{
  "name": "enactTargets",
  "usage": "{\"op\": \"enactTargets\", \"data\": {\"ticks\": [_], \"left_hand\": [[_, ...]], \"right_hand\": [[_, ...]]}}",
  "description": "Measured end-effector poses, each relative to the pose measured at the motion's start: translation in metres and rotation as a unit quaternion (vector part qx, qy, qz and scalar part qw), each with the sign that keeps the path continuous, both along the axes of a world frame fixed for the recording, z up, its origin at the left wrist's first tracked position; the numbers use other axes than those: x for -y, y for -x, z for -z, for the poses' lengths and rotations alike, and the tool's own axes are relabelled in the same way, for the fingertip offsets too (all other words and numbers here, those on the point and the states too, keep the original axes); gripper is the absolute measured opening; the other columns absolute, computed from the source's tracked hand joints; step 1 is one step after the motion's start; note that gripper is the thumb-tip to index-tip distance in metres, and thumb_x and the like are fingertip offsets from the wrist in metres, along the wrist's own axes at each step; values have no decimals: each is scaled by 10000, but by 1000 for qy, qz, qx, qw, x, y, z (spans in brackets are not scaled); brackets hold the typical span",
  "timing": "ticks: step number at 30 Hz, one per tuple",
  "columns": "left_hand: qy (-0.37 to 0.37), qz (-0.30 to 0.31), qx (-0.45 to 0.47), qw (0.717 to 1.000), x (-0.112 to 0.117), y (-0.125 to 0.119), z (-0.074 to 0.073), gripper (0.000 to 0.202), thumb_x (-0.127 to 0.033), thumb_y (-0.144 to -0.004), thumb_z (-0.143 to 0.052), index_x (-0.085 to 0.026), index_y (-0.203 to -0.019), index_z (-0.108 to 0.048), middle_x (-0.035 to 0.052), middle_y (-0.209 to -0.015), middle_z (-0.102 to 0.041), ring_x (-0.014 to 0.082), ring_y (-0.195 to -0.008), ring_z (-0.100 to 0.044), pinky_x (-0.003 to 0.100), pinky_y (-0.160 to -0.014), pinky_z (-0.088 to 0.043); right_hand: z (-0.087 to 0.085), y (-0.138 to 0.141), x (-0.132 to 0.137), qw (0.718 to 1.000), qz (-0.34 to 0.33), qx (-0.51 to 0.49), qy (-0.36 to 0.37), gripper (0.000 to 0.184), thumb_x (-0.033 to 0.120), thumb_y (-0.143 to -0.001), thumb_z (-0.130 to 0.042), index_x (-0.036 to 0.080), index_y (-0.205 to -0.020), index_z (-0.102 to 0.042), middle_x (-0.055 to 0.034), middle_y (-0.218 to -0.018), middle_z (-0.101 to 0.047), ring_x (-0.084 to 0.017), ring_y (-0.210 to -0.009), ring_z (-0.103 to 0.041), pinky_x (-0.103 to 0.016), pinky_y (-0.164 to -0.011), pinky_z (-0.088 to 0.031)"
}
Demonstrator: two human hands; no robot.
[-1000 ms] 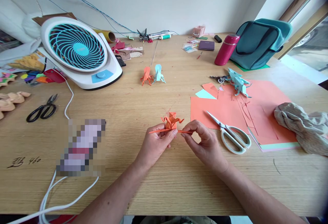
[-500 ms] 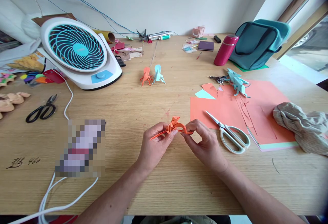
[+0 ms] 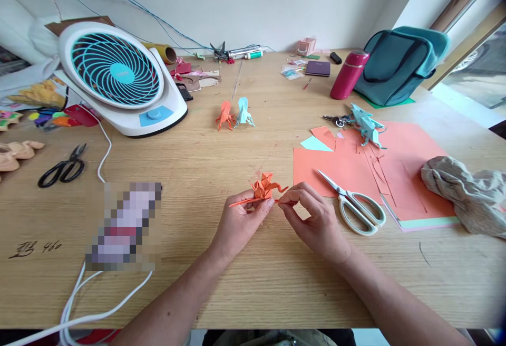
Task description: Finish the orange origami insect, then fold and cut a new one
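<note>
An orange origami figure (image 3: 264, 185) with thin folded limbs is held just above the wooden table. My left hand (image 3: 243, 222) pinches its body between thumb and fingers, and one thin limb sticks out to the left past the fingers. My right hand (image 3: 310, 217) is closed, its thumb and forefinger pinching the tip of a thin limb on the figure's right side. Another bent limb arches freely above the right fingertips. Nearest to the right hand lie white-handled scissors (image 3: 361, 211), partly on orange paper (image 3: 332, 169).
Small orange (image 3: 225, 115) and light-blue (image 3: 244, 112) origami figures stand farther back. A larger blue one (image 3: 367, 126) rests by keys. A fan (image 3: 122, 77), black scissors (image 3: 63, 166) and a blurred-out object (image 3: 124, 227) with white cables are left; a pink bottle (image 3: 350, 75), bag (image 3: 397, 69) and cloth (image 3: 466, 193) right.
The figure has turned in my left hand, showing more of its body. My right fingers have left the bent right limb and now pinch a lower, straighter one.
</note>
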State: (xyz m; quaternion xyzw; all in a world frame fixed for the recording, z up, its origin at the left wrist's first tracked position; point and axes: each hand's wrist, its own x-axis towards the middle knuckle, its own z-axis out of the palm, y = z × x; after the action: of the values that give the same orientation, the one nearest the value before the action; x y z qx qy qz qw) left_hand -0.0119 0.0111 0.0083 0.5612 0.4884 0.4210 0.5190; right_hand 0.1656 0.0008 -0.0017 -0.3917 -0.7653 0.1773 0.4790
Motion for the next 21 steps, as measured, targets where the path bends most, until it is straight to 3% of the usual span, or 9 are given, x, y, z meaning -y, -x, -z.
{"op": "enactTargets", "data": {"ticks": [10, 21], "left_hand": [[122, -12, 78, 989, -1, -4, -3, 201, -343, -763, -703, -151, -729, -654, 3, -647, -612, 89, -536, -471, 195, -450, -436], [99, -12, 48, 994, -2, -4, 2, 213, -363, -770, -718, -153, -773, -682, 9, -681, -631, 99, -575, -497, 191, -452, -450]], "right_hand": [[3, -1, -3, 999, -22, 12, 45, 133, 79, -957, -529, 207, -967, -566, -20, -863, -574, -138, -771, -545, -279, -697, -470], [2, -4, -4, 995, -42, 8, 95, 136, 75, -936, -548, 209, -929, -567, -7, -851, -569, -128, -762, -546, -264, -689, -467]]}}
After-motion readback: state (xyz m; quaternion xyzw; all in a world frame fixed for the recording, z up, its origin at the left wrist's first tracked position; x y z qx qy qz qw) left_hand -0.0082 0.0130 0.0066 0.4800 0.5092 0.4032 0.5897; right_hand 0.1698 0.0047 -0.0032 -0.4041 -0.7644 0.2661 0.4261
